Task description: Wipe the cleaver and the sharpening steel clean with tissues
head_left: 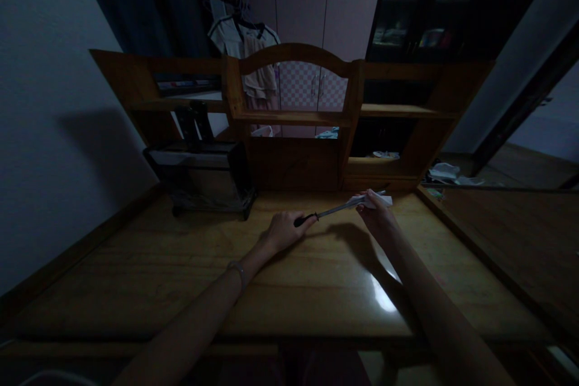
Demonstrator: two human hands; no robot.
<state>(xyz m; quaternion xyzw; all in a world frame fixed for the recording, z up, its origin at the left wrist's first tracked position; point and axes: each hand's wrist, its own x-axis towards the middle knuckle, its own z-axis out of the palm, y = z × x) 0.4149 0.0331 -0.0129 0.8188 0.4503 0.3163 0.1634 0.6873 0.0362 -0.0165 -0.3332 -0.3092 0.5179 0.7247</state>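
My left hand (283,231) is closed round the dark handle of a knife (332,211), whose thin blade points right and slightly up above the wooden desk (316,277). My right hand (377,212) pinches a white cloth or tissue (377,199) against the far end of the blade. Both hands hover over the back middle of the desk. A bracelet sits on my left wrist.
A dark rack with a box-like container (201,178) stands at the back left of the desk. A wooden hutch with shelves (294,117) rises along the back edge. A second wooden surface (511,235) adjoins on the right. The room is dim.
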